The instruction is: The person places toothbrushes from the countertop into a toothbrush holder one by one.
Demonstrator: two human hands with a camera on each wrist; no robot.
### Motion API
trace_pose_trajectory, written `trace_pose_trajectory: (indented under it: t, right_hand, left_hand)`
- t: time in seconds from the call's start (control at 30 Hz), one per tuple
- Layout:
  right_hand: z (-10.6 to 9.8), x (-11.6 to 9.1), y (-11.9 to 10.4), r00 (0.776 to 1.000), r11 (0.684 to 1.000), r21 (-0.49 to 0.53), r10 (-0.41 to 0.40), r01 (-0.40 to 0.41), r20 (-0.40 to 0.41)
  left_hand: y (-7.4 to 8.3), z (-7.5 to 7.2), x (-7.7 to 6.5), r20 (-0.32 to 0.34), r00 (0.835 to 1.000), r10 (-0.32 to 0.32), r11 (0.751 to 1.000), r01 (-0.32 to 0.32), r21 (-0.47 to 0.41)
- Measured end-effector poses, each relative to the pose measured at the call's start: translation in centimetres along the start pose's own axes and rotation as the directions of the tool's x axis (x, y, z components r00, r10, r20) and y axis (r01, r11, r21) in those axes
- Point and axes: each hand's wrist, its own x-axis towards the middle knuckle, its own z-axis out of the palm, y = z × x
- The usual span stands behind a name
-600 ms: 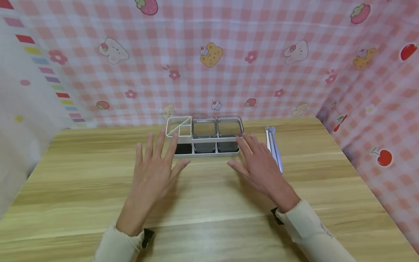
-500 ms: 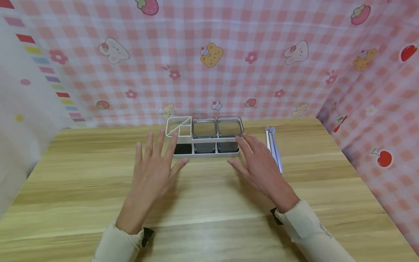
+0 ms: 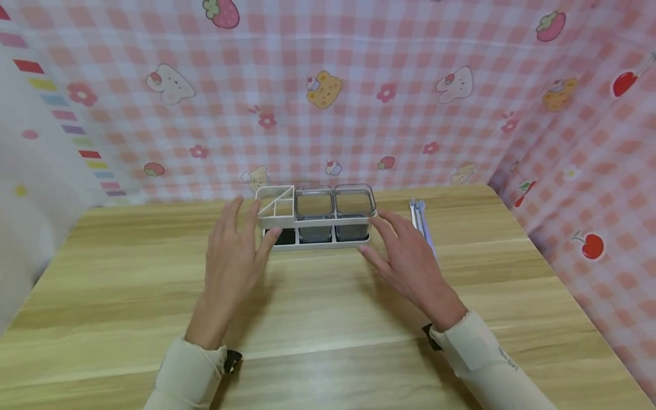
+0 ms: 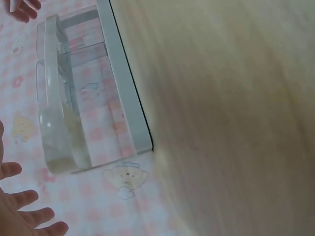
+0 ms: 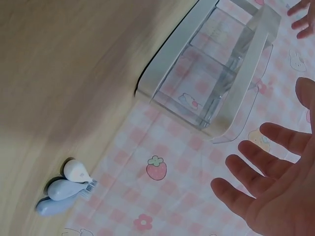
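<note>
Bracketed, Not Gripped

A white-framed, clear-binned plastic organiser (image 3: pixel 316 223) stands near the back edge of the pale wooden table (image 3: pixel 328 341). The left hand (image 3: pixel 230 265) and right hand (image 3: pixel 410 266), fingers loosely spread, hold nothing, apparently placed to bracket its ends.

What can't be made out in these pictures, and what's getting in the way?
Near ends of the slim sticks: head view, hidden by the right hand.
Part of the rack's lower left compartment: head view, behind the left hand.
The rack's far end: left wrist view, cut off by the top edge.
Right sleeve print: head view, too small and blurred to read.
</note>
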Motion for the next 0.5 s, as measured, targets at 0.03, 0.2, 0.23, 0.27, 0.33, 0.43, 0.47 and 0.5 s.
trace_pose_trajectory:
  t: [0.03,0.2,0.23,0.27,0.33,0.43,0.47,0.5]
  right_hand:
    - [0.0,0.0,0.0,1.000,1.000,0.001,0.003,-0.003,-0.003]
    - [-0.1,0.1,0.2,0.999,0.999,-0.002,0.049,-0.049,0.014]
    - [-0.1,0.1,0.3,0.998,0.998,-0.004,0.062,-0.062,0.019]
    - [-0.2,0.1,0.4,0.997,0.997,-0.010,0.071,-0.071,0.022]
    - [-0.2,0.2,0.6,0.996,0.996,-0.024,0.082,-0.081,0.020]
    - [-0.1,0.2,1.2,0.995,0.994,-0.038,0.101,-0.100,0.012]
    - [0.0,0.2,1.4,0.994,0.993,-0.043,0.108,-0.108,0.010]
    - [0.0,0.2,1.6,0.993,0.992,-0.045,0.119,-0.118,0.009]
  left_hand:
    - [-0.1,0.1,0.0,-0.002,1.000,-0.012,1.000,0.012,-0.020]
    - [-0.6,0.7,0.4,0.041,0.994,-0.096,0.985,0.101,-0.138]
    - [-0.7,0.8,0.5,0.048,0.993,-0.109,0.980,0.115,-0.160]
    - [-0.8,0.9,0.7,0.049,0.992,-0.117,0.977,0.124,-0.175]
    - [-0.9,1.2,0.8,0.043,0.991,-0.126,0.972,0.132,-0.196]
    - [-1.0,1.5,1.0,0.025,0.991,-0.133,0.968,0.135,-0.214]
    - [-1.0,1.5,1.1,0.020,0.990,-0.136,0.966,0.138,-0.219]
    - [-1.0,1.6,1.1,0.021,0.990,-0.143,0.964,0.144,-0.224]
